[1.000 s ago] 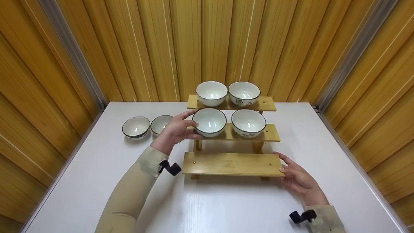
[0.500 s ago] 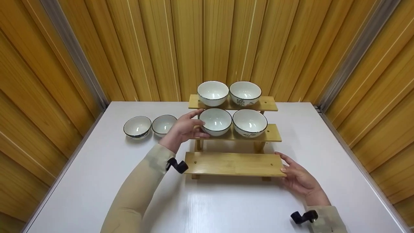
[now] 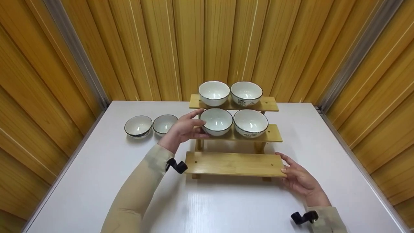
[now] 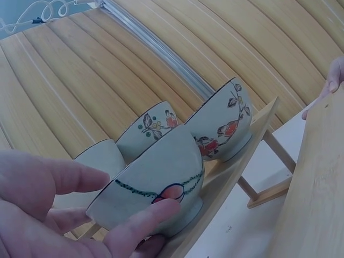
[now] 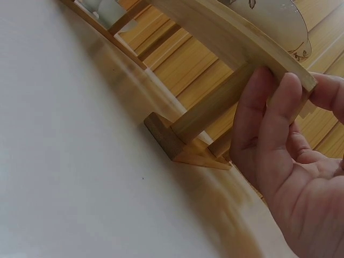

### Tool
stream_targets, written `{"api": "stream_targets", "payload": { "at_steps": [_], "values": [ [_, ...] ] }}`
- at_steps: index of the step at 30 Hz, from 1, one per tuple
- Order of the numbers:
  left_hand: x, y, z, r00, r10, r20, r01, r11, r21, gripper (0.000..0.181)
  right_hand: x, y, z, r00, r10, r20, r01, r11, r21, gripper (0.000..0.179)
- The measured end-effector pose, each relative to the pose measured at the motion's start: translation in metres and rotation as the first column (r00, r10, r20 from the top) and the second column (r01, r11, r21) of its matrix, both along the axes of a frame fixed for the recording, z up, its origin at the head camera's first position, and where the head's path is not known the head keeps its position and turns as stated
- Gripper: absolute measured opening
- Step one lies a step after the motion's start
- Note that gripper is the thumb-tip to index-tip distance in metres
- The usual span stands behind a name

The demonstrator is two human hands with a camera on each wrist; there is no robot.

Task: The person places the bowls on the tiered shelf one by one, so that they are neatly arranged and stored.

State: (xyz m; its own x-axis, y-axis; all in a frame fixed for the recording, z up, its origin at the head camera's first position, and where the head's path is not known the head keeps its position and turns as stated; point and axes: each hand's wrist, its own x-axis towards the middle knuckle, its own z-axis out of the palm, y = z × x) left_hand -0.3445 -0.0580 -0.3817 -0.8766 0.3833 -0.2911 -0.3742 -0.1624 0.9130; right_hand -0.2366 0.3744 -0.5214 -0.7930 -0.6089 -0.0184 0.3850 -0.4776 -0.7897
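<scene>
Left hand (image 3: 186, 127) holds a white bowl (image 3: 217, 124) by its side, midway up a stepped wooden stand (image 3: 231, 163); the right hand (image 3: 299, 178) grips the stand's lower right end. Light pressure, stand braced, should spare the neighbouring bowl (image 3: 251, 123). White tabletop (image 3: 207, 207) beneath the stand; wood-panelled wall (image 3: 187, 48) behind.

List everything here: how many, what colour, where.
Table: one, white, foreground
Rack: one, tan, on the table
Bowls: six, white, two each on top tier, middle tier and table's left
Walls: three, golden, behind and both sides
Corner strips: two, grey, between walls
Cord: number unclear, white, left wrist view's top
Cameras: two, black, one per wrist
Sleeves: two, beige, forearms
Left hand: one, holding the middle tier's left bowl
Right hand: one, holding the bottom tier's right end
</scene>
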Motion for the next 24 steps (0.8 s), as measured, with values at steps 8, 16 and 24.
{"api": "stream_targets", "payload": {
  "at_steps": [8,16,24],
  "values": [
    [0.01,-0.023,-0.007,0.997,0.051,-0.055,-0.053,0.998,-0.023,0.055,0.0,-0.001,0.0,0.999,-0.002,-0.048,0.003,1.0,0.011,0.065],
    [0.018,-0.068,-0.012,0.978,0.182,-0.097,-0.187,0.982,-0.038,0.048,0.0,0.0,0.0,0.999,-0.002,-0.035,0.003,1.0,0.016,0.065],
    [0.017,-0.127,-0.013,0.935,0.342,-0.094,-0.348,0.936,-0.055,0.052,0.0,0.0,-0.001,1.0,0.025,-0.018,-0.026,0.999,-0.033,0.067]
  ]
}}
